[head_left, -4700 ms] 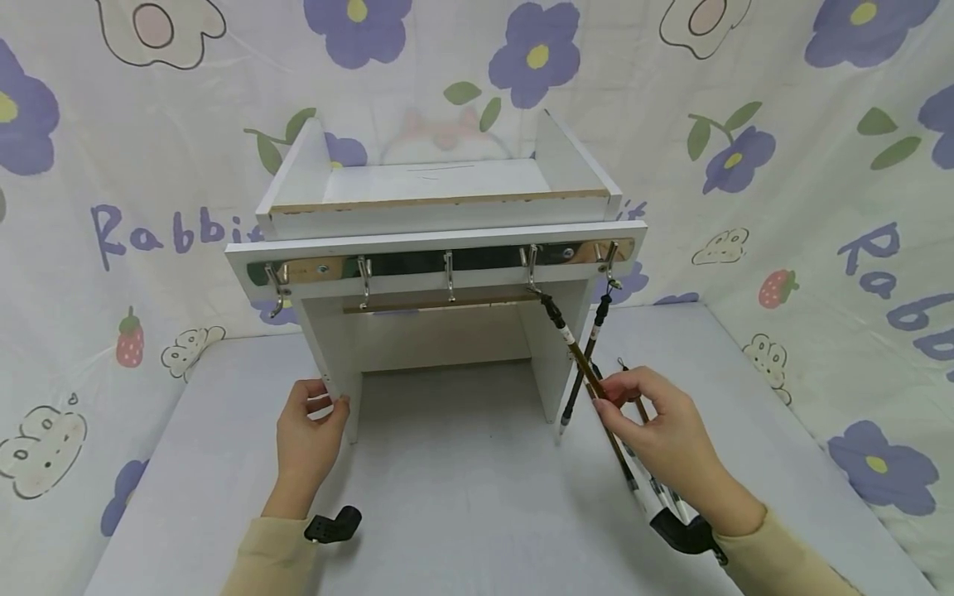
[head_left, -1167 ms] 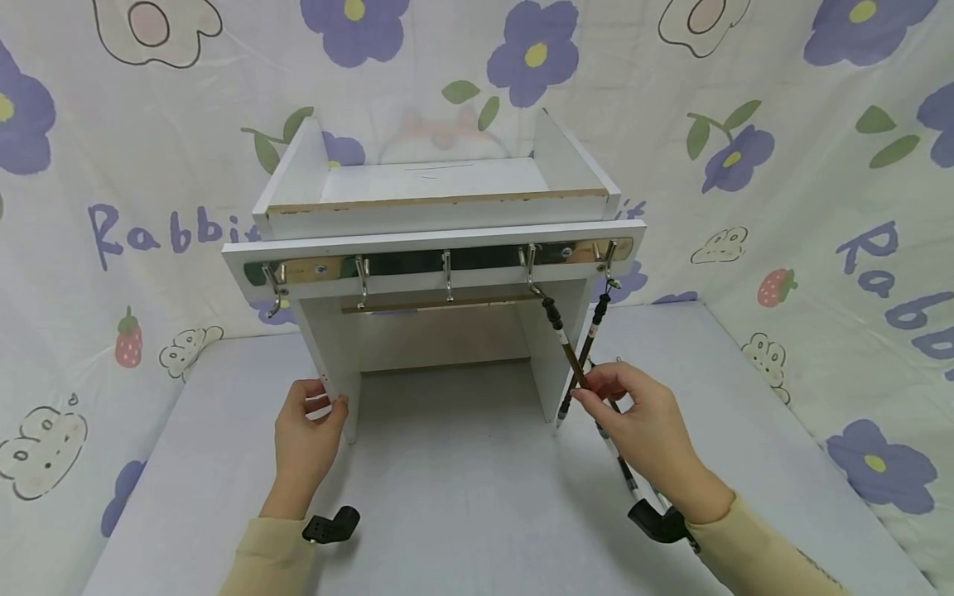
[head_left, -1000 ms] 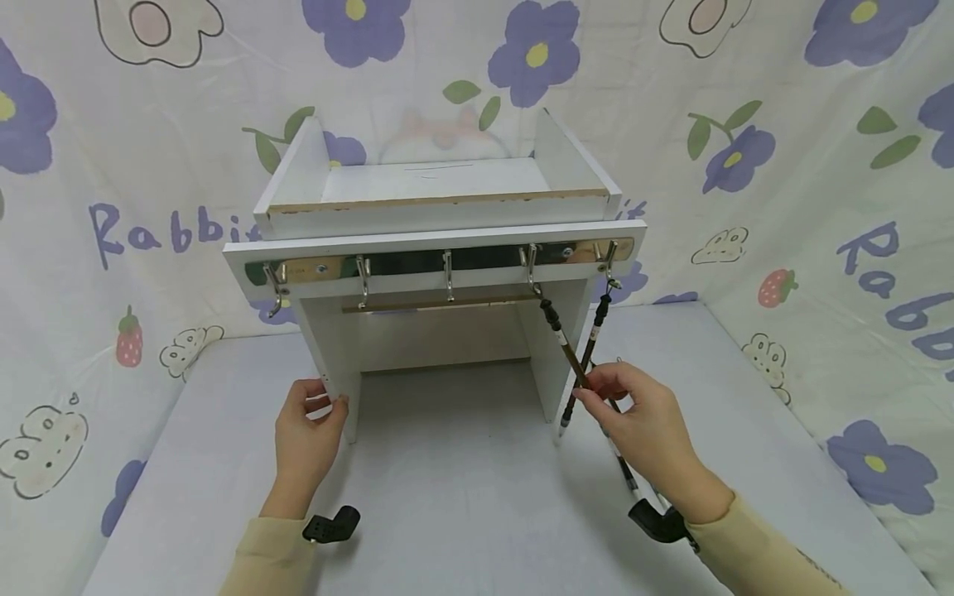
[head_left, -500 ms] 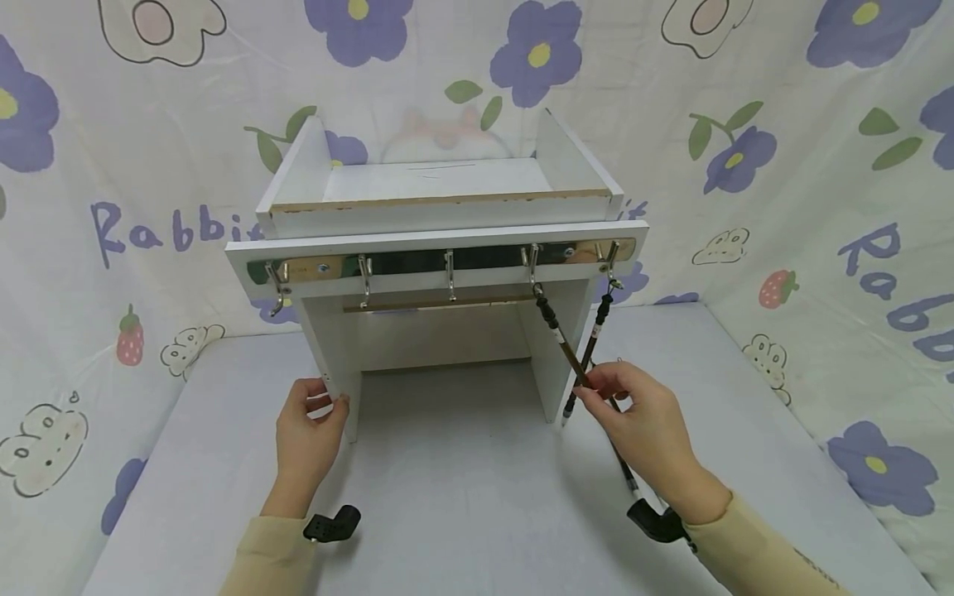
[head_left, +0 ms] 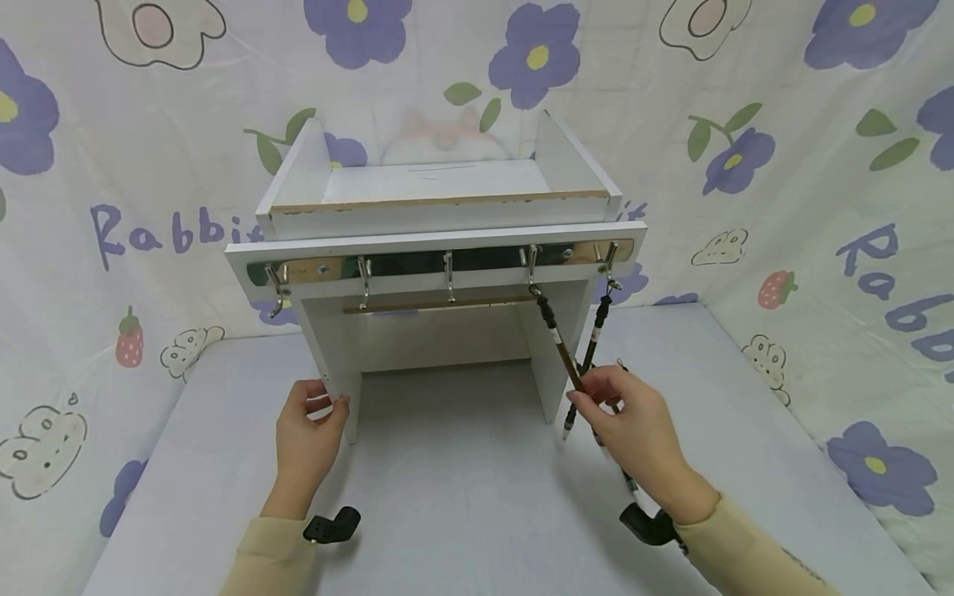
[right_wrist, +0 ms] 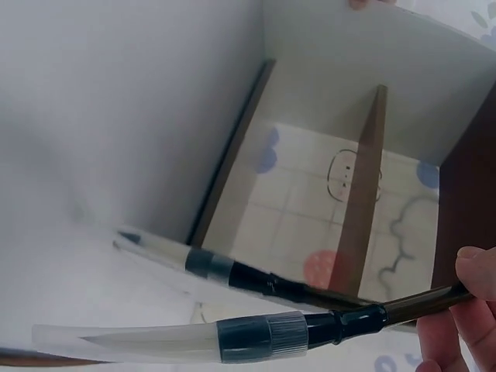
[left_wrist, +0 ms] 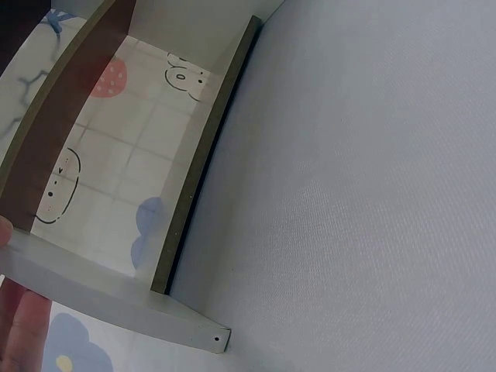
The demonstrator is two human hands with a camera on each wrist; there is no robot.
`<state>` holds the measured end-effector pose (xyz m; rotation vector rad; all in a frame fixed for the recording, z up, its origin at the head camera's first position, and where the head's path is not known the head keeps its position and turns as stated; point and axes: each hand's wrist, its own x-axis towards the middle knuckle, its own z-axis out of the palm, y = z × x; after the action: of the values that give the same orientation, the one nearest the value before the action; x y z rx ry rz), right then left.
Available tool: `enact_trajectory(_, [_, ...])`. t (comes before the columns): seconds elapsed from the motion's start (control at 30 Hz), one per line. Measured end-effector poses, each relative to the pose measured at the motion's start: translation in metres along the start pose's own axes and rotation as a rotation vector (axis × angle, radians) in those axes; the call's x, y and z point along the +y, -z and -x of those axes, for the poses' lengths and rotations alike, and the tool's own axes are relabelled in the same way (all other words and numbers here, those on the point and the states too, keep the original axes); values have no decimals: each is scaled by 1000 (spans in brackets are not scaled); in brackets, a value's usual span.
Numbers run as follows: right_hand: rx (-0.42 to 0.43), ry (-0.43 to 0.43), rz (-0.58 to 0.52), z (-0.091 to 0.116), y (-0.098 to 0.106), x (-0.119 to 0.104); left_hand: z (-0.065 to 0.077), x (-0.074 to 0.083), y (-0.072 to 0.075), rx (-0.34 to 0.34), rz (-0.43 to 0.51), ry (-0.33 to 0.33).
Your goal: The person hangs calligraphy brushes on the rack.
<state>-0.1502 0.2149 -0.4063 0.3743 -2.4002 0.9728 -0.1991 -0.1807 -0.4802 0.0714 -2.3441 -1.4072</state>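
Note:
My right hand [head_left: 633, 430] pinches the brown handle of a calligraphy brush [head_left: 561, 352] between thumb and fingers. The brush slants, with its cord loop up at the lower end of the fourth hook [head_left: 532, 266]; whether the loop is over the tip I cannot tell. In the right wrist view its clear-capped bristle end [right_wrist: 155, 343] points left. A second brush [head_left: 599, 323] hangs from the rightmost hook, behind the held one. My left hand [head_left: 309, 443] grips the left side panel [head_left: 328, 364] of the white rack [head_left: 440, 222], thumb at its front edge.
Three hooks at the left and middle, such as the middle hook [head_left: 449, 277], hold nothing. Behind my right hand, a cord loop [head_left: 622, 364] of another brush shows. The rack stands on a white-covered table [head_left: 447, 497] before a patterned cloth [head_left: 805, 207].
My right hand has shifted left with the brush, whose top end stays at the fourth hook. The hanging brush sways slightly. My left hand keeps its place on the panel.

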Motion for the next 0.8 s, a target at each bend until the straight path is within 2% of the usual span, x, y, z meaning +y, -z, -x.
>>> enact_trajectory(0.4, [-97, -116, -121, 5, -18, -9, 1, 3, 1, -18, 0, 24])
enact_trajectory(0.8, [-148, -196, -264, -2, -42, -13, 1, 1, 1, -10, 0, 13])
